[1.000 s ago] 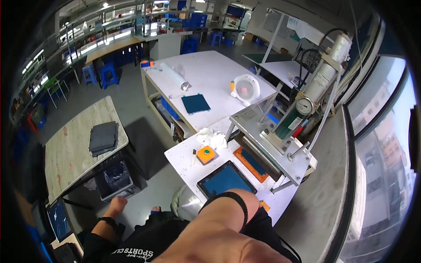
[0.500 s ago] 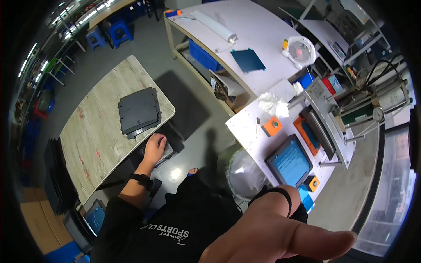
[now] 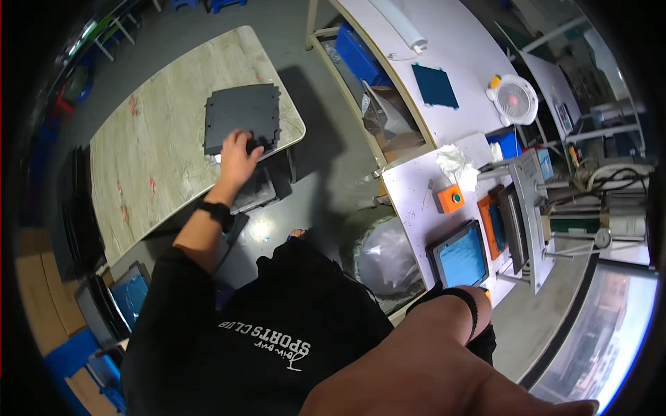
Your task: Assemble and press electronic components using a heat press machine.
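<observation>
My left hand point(image 3: 238, 158) reaches forward and lies with fingers apart on the near edge of a stack of dark grey square plates point(image 3: 243, 114). The stack sits near the corner of a pale wood-grain table point(image 3: 152, 145). A black watch point(image 3: 216, 211) is on that wrist. My right arm point(image 3: 444, 360) fills the lower right, bare and raised close to the camera, with a black sleeve edge around it. The right hand itself is out of the picture. More dark plates point(image 3: 258, 193) lie lower down, under the table corner, just below my left hand.
To the right stands a white bench point(image 3: 416, 201) with an orange box point(image 3: 449, 199), a blue-faced tray point(image 3: 461, 255) and a press frame point(image 3: 527, 201). A plastic-lined bin point(image 3: 378, 253) stands by it. Behind is a long white table point(image 3: 458, 48) with a small fan point(image 3: 515, 99).
The view has swung left and down toward the wooden table. My left hand moved up from beside the table onto the stack of dark plates. The right arm stays raised.
</observation>
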`<state>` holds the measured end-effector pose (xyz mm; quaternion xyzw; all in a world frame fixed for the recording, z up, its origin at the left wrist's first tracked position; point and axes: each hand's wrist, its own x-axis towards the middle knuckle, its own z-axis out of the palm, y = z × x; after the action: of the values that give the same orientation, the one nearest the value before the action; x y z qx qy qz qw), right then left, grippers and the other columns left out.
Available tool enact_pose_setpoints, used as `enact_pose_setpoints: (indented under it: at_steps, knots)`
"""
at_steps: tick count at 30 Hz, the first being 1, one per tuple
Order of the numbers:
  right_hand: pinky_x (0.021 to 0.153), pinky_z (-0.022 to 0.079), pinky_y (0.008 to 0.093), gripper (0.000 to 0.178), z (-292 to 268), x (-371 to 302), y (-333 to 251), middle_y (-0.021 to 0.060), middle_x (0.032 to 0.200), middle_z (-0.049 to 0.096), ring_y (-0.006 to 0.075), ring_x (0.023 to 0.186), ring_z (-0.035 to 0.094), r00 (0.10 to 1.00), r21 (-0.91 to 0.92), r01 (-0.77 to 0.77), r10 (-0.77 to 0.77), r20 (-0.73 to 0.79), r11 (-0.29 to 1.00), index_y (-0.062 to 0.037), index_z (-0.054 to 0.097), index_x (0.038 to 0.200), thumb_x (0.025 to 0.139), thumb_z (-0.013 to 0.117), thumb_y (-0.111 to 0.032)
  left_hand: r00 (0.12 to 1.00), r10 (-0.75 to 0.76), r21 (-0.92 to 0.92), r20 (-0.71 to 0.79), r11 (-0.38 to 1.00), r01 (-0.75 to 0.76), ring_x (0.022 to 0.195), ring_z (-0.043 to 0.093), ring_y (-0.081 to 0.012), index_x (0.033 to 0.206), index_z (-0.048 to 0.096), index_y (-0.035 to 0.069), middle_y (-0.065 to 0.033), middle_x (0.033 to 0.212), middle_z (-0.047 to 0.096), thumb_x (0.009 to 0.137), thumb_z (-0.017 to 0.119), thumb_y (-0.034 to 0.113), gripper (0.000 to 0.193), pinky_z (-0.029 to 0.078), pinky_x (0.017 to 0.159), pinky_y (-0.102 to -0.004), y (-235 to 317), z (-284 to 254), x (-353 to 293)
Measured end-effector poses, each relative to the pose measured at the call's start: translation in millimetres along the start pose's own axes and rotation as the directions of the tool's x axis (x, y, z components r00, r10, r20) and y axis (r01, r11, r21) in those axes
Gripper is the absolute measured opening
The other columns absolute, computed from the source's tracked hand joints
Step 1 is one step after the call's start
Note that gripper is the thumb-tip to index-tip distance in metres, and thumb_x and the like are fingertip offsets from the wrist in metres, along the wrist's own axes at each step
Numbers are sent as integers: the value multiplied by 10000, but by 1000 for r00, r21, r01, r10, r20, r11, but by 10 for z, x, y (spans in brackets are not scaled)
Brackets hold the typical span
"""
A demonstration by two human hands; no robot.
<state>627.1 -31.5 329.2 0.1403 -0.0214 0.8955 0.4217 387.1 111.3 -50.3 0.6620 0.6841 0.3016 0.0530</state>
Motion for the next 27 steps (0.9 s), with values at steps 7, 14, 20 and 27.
enact_pose_setpoints:
  at_steps: [7, 14, 20, 27]
  knots:
    - [803, 494, 290, 551, 173, 177, 23, 196, 995, 623, 227, 914, 620, 996, -215, -79, 70, -52, 973, 131, 548, 1028, 909, 498, -405, 924, -268, 321, 272, 931, 175, 1354, 223, -363, 1357, 393, 146, -163, 1468, 270, 693, 722, 462, 805, 230, 1063, -520, -670, -88, 149]
    - [786, 499, 290, 494, 532, 305, 154, 180, 950, 637, 223, 884, 628, 995, -573, 33, 28, 97, 819, 106, 588, 977, 932, 474, -373, 892, -421, 251, -166, 857, 451, 978, 549, -395, 975, 532, -24, -231, 1035, 546, 833, 616, 383, 439, 459, 814, -461, -1244, -188, 394]
    - [772, 503, 290, 463, 721, 453, 293, 167, 913, 650, 220, 858, 635, 982, -724, 132, 11, 189, 677, 85, 623, 933, 951, 454, -345, 843, -536, 438, 43, 769, 466, 1049, 554, -330, 1150, 539, 64, -168, 1120, 544, 875, 531, 209, 311, 471, 863, -416, -1129, -173, 698]
    - [763, 506, 291, 457, 731, 296, 333, 156, 886, 659, 218, 841, 640, 967, -736, 214, -30, 255, 642, 68, 651, 901, 964, 438, -331, 851, -516, 492, 101, 769, 408, 1069, 541, -307, 1028, 643, 72, -133, 1124, 550, 888, 508, 313, 310, 433, 874, -449, -988, -204, 669]
